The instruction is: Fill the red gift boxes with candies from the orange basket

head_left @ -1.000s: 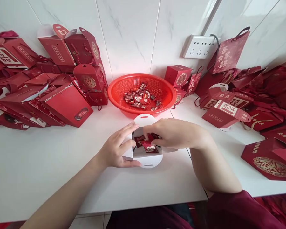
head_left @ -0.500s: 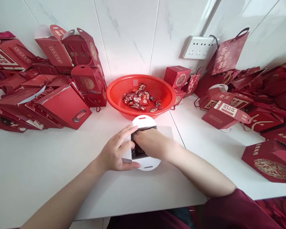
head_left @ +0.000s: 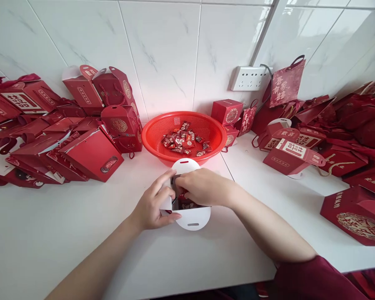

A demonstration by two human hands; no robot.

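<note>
An open gift box [head_left: 193, 220] with white inner flaps sits on the table in front of me, its round-ended flaps folded out to the back and front. My left hand [head_left: 158, 202] grips its left side, thumb at the front and fingers along the back and side. My right hand [head_left: 200, 187] reaches into the box with curled fingers; what they pinch, if anything, is hidden. Dark red wrapped candies [head_left: 187, 204] show inside, below the right fingers. Just behind the box stands a red plastic basket [head_left: 146, 135] holding several wrapped candies [head_left: 183, 139].
Red gift boxes [head_left: 89, 156] are piled at the left. More red boxes [head_left: 290, 156] and bags cover the right side, with a large box [head_left: 356, 216] near the right edge. A white power strip [head_left: 249, 78] is on the tiled wall.
My right hand has lifted slightly within the box, and more candies show beneath it. My left hand keeps its hold. The camera view has tilted up.
</note>
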